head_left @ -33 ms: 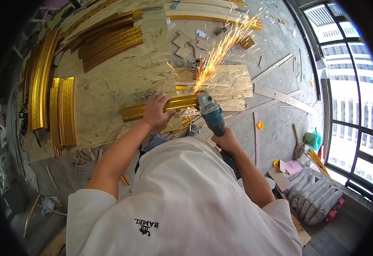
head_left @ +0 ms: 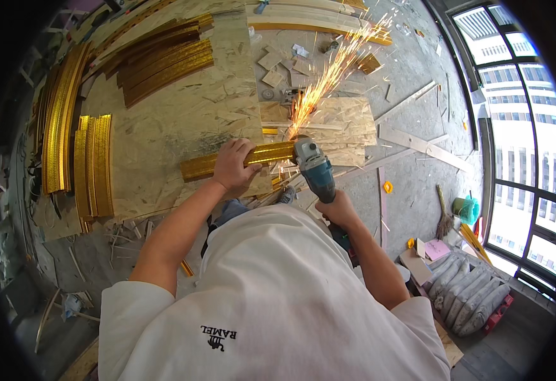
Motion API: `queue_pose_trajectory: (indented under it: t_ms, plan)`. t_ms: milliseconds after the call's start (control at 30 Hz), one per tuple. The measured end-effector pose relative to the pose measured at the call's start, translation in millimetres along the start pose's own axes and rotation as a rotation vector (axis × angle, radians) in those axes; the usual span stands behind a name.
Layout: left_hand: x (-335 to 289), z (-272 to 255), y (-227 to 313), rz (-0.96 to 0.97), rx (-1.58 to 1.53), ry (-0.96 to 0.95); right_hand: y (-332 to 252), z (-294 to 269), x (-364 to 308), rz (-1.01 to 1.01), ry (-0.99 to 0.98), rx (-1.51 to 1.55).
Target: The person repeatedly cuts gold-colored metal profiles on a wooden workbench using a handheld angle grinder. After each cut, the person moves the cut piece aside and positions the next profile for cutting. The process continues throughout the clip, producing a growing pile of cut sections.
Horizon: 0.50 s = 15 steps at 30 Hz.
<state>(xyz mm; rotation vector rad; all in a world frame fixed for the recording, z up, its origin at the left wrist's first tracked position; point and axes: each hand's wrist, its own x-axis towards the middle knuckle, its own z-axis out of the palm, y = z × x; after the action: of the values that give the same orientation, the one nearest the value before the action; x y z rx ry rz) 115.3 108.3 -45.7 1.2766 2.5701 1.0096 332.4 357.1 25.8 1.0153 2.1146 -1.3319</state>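
My left hand (head_left: pixel 232 166) is closed over a gold trim strip (head_left: pixel 198 166), pressing it at the edge of a chipboard work table (head_left: pixel 163 127). The strip's right end juts past that edge. My right hand (head_left: pixel 338 211) grips the body of a teal angle grinder (head_left: pixel 317 173), its grey head against the strip's right end. Bright orange sparks (head_left: pixel 310 105) stream from there, up and to the right. The head hides most of the disc, so how deep the cut goes cannot be seen.
More gold strips (head_left: pixel 94 166) lie stacked at the table's left and far side (head_left: pixel 170 70). Chipboard offcuts (head_left: pixel 348 120) and long boards (head_left: pixel 424 147) litter the concrete floor. Filled grey sacks (head_left: pixel 468 289), a broom (head_left: pixel 444 222) and a green bucket (head_left: pixel 466 208) stand near the windows at right.
The spark stream has changed slightly in shape and looks a little thinner. Both hands, the strip and the grinder appear unmoved.
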Motion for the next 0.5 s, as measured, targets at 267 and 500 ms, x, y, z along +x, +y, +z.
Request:
queue_pose_trajectory:
  t_ms: [267, 500]
  plan:
    - [0, 0, -1, 0.011, -0.007, 0.019, -6, 4, 6, 0.013, -0.007, 0.082]
    - [0, -1, 2, -0.001, -0.014, 0.003, -7, 8, 24, -0.008, 0.007, 0.077]
